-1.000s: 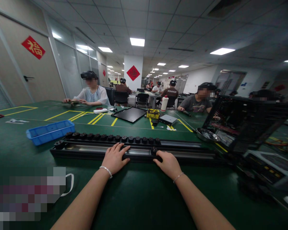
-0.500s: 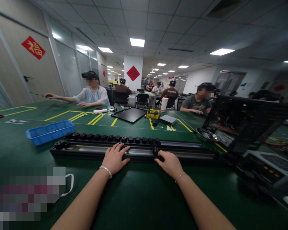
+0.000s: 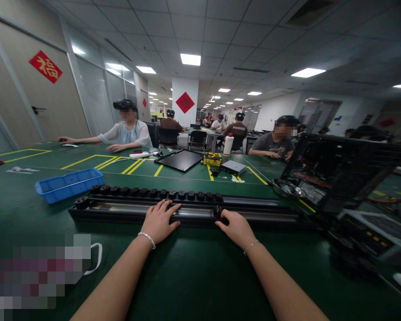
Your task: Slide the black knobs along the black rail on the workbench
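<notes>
A long black rail (image 3: 120,208) lies across the green table (image 3: 194,272) in front of me, with a row of several black round knobs (image 3: 153,193) along its far edge. My left hand (image 3: 158,221) rests flat on the rail near its middle, fingers spread. My right hand (image 3: 235,228) is curled at the rail's near edge, its fingertips pinching a small black part (image 3: 218,211) at the end of the knob row.
A blue plastic tray (image 3: 68,184) sits left of the rail. A black open computer case (image 3: 341,171) and a metal bowl (image 3: 287,189) stand at the right. A black panel (image 3: 179,159), a yellow box (image 3: 213,158) and a white bottle (image 3: 227,145) lie farther back. Other people sit across the table.
My hands have barely moved on the rail. The person at the far left stretched an arm out over the table.
</notes>
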Demonstrator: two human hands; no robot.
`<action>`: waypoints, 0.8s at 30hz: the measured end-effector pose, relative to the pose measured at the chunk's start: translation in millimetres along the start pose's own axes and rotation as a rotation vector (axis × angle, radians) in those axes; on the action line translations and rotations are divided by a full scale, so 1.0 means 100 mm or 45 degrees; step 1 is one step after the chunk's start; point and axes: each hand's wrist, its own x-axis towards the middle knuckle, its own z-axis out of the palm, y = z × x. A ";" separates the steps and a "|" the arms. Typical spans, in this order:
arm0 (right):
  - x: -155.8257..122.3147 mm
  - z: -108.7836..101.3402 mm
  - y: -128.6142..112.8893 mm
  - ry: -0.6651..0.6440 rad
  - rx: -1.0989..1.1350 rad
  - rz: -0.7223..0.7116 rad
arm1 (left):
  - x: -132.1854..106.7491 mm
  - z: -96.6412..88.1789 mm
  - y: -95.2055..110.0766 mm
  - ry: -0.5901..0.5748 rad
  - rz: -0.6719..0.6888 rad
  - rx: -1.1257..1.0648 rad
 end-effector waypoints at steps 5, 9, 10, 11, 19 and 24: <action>-0.01 -0.01 0.01 0.004 -0.014 -0.005 | 0.01 0.01 -0.01 0.023 0.017 0.009; -0.02 -0.05 0.06 -0.029 -0.021 -0.019 | 0.00 0.01 -0.02 0.025 0.021 0.010; -0.02 -0.06 0.09 -0.040 -0.005 -0.039 | 0.00 0.01 -0.02 0.026 0.023 0.010; -0.02 -0.07 0.11 -0.058 0.018 -0.067 | 0.00 0.01 -0.02 0.028 0.028 0.009; -0.02 -0.06 0.17 -0.064 0.065 -0.063 | 0.00 0.01 -0.02 0.025 0.033 0.011; -0.02 -0.03 0.20 -0.062 0.082 -0.056 | 0.00 -0.01 0.00 0.006 0.013 0.015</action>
